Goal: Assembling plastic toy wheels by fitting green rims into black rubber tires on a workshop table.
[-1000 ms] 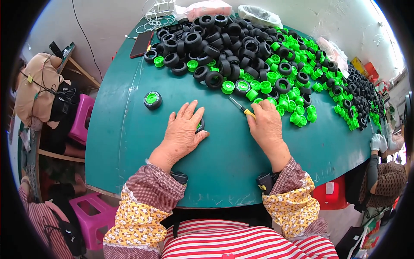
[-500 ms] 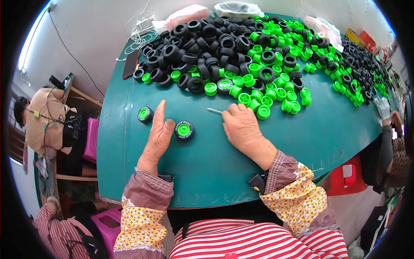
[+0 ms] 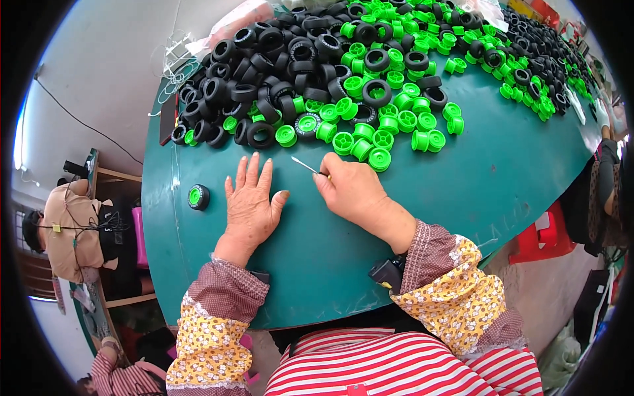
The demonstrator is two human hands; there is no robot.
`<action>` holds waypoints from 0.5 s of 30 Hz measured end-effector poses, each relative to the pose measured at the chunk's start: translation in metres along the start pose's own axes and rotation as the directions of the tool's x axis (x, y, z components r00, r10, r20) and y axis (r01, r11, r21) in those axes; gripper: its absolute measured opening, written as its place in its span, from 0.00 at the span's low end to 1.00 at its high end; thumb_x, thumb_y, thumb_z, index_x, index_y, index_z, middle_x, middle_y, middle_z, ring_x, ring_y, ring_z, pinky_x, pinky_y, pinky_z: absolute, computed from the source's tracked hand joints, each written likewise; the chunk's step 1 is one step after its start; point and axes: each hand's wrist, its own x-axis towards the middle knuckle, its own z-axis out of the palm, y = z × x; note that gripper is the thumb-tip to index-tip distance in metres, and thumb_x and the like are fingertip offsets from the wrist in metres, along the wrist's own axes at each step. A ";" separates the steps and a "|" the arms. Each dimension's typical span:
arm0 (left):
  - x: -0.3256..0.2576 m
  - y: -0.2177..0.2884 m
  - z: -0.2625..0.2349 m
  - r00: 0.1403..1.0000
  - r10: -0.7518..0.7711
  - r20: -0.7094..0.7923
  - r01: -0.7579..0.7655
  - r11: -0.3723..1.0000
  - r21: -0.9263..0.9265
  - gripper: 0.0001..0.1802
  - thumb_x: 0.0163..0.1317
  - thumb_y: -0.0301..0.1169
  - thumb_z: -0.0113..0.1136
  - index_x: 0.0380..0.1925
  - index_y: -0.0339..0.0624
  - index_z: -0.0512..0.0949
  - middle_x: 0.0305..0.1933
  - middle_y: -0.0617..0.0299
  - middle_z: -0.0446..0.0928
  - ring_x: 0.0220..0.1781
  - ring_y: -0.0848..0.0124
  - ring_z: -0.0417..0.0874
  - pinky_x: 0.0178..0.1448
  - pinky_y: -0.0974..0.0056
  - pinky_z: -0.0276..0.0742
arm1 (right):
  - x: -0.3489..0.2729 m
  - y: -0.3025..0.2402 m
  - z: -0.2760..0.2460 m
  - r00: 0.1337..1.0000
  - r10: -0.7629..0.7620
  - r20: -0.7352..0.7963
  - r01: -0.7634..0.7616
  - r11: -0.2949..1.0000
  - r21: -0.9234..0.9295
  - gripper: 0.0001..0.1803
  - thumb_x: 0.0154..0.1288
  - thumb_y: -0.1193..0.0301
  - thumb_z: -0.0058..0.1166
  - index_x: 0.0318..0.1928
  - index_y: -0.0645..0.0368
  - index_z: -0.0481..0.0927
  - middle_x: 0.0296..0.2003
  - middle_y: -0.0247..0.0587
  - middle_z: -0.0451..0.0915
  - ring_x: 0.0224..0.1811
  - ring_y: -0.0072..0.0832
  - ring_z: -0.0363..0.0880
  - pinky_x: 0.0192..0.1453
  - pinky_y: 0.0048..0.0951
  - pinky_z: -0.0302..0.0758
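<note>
My left hand (image 3: 251, 210) is open, palm down and fingers spread, over the green tabletop; whatever lies under the palm is hidden. To its left sits a wheel (image 3: 197, 197), a black tyre fitted on a green rim. My right hand (image 3: 354, 188) is closed around a screwdriver (image 3: 305, 164), whose thin metal shaft points left toward the left fingertips; the fist covers most of its handle. Just beyond both hands, loose green rims (image 3: 379, 158) and black tyres (image 3: 261, 134) edge a large heap. Another tyre with a rim inside (image 3: 308, 123) lies at the heap's front.
The heap of tyres and rims spreads across the far side of the green table (image 3: 462, 191). White cables (image 3: 177, 76) and a dark flat object (image 3: 168, 121) lie at the far left. A red stool (image 3: 547, 234) stands right of the table. Other people sit left and right.
My left hand has turned from edge-on to palm down, and the wheel beside it has gone from sight. My right hand and the screwdriver have come nearer to it. The view has shifted.
</note>
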 end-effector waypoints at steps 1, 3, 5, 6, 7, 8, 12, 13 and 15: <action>0.001 0.000 -0.001 0.999 -0.014 0.031 0.014 1.000 -0.005 0.37 0.59 0.56 0.38 0.61 0.43 0.57 0.67 0.53 0.49 0.69 0.54 0.47 0.65 0.42 0.42 | 0.001 0.002 0.001 0.998 0.048 0.031 -0.054 0.969 0.240 0.08 0.56 0.69 0.52 0.32 0.59 0.71 0.18 0.39 0.72 0.20 0.31 0.73 0.23 0.31 0.69; 0.001 -0.001 -0.002 1.000 0.014 -0.006 -0.014 0.998 -0.060 0.36 0.58 0.54 0.42 0.60 0.42 0.57 0.66 0.52 0.50 0.69 0.54 0.47 0.65 0.44 0.45 | 0.001 -0.001 -0.004 0.994 0.087 0.064 -0.107 0.880 0.463 0.08 0.59 0.68 0.50 0.33 0.60 0.70 0.16 0.37 0.72 0.16 0.27 0.73 0.19 0.29 0.68; -0.001 -0.013 0.008 0.998 0.034 -0.048 -0.039 0.994 -0.106 0.35 0.58 0.52 0.45 0.60 0.41 0.58 0.66 0.50 0.51 0.68 0.54 0.48 0.65 0.46 0.47 | 0.003 -0.010 -0.011 0.890 0.094 0.446 -0.429 0.500 0.752 0.09 0.60 0.67 0.46 0.34 0.61 0.70 0.16 0.37 0.72 0.14 0.25 0.71 0.16 0.25 0.67; -0.003 -0.031 0.027 0.990 -0.031 -0.136 -0.025 0.919 -0.392 0.34 0.58 0.49 0.46 0.60 0.40 0.58 0.65 0.49 0.52 0.68 0.54 0.49 0.66 0.50 0.48 | 0.005 -0.013 -0.007 0.892 0.080 0.444 -0.421 0.502 0.755 0.09 0.60 0.67 0.46 0.34 0.61 0.70 0.16 0.37 0.72 0.14 0.25 0.71 0.16 0.25 0.67; -0.004 -0.042 0.035 0.972 -0.116 -0.204 -0.044 0.764 -0.643 0.33 0.58 0.45 0.47 0.59 0.39 0.58 0.64 0.48 0.53 0.67 0.54 0.50 0.67 0.54 0.49 | 0.006 -0.015 -0.004 0.874 0.076 0.479 -0.466 0.408 0.785 0.09 0.61 0.67 0.45 0.36 0.60 0.70 0.17 0.35 0.72 0.13 0.22 0.69 0.14 0.23 0.66; -0.006 -0.039 0.026 0.971 -0.114 -0.211 -0.050 0.765 -0.643 0.33 0.58 0.45 0.47 0.59 0.39 0.58 0.64 0.48 0.53 0.67 0.54 0.50 0.67 0.54 0.49 | 0.006 -0.015 -0.006 0.857 0.080 0.510 -0.507 0.312 0.804 0.10 0.61 0.66 0.44 0.37 0.60 0.70 0.17 0.34 0.71 0.11 0.19 0.67 0.13 0.21 0.64; -0.033 -0.028 -0.009 0.960 -0.156 -0.232 -0.013 0.803 -0.596 0.44 0.34 0.38 0.69 0.55 0.37 0.62 0.58 0.47 0.61 0.60 0.54 0.61 0.64 0.57 0.56 | 0.009 -0.031 -0.004 0.853 0.123 0.508 -0.518 0.070 0.853 0.09 0.63 0.68 0.42 0.40 0.59 0.68 0.20 0.35 0.71 0.12 0.17 0.66 0.14 0.18 0.63; -0.038 -0.030 -0.006 0.980 -0.067 -0.189 -0.022 0.900 -0.435 0.39 0.35 0.37 0.68 0.52 0.38 0.66 0.56 0.48 0.64 0.59 0.55 0.62 0.61 0.57 0.59 | 0.008 -0.038 -0.002 0.850 0.115 0.514 -0.523 0.068 0.850 0.09 0.63 0.68 0.42 0.40 0.59 0.68 0.20 0.35 0.71 0.12 0.17 0.66 0.14 0.18 0.63; -0.039 -0.026 -0.007 0.978 -0.022 -0.207 -0.057 0.928 -0.367 0.34 0.38 0.33 0.67 0.49 0.37 0.69 0.49 0.52 0.70 0.50 0.58 0.71 0.54 0.59 0.68 | 0.005 -0.046 -0.002 0.860 0.029 0.510 -0.508 0.162 0.846 0.10 0.64 0.68 0.40 0.42 0.60 0.68 0.20 0.34 0.71 0.12 0.17 0.65 0.14 0.17 0.62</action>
